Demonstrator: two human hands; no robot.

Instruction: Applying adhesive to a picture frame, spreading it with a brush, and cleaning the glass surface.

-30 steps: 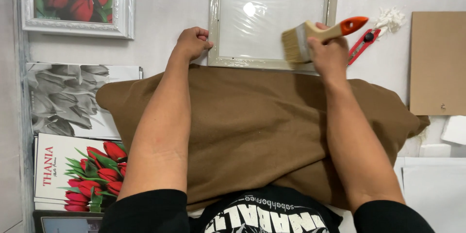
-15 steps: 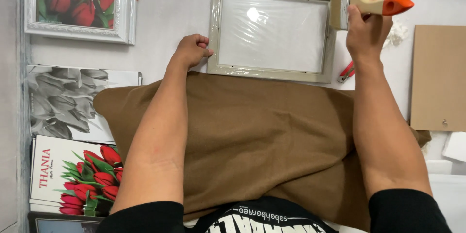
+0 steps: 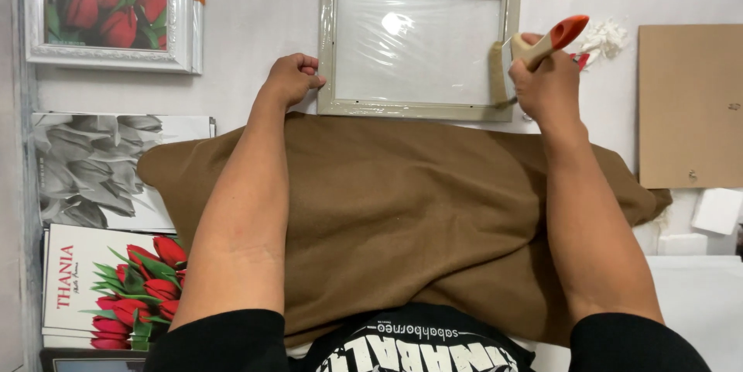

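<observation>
On white table | beige frame (image 3: 418, 109), plastic-wrapped | L hand (image 3: 290, 78) grips edge | R hand (image 3: 546, 85) holds brush (image 3: 515, 58)

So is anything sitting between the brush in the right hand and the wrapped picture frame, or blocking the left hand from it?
Nothing visible. The brush in the right hand has its bristles on the right side of the picture frame, over the clear wrap. The left hand touches the frame's left edge.
</observation>
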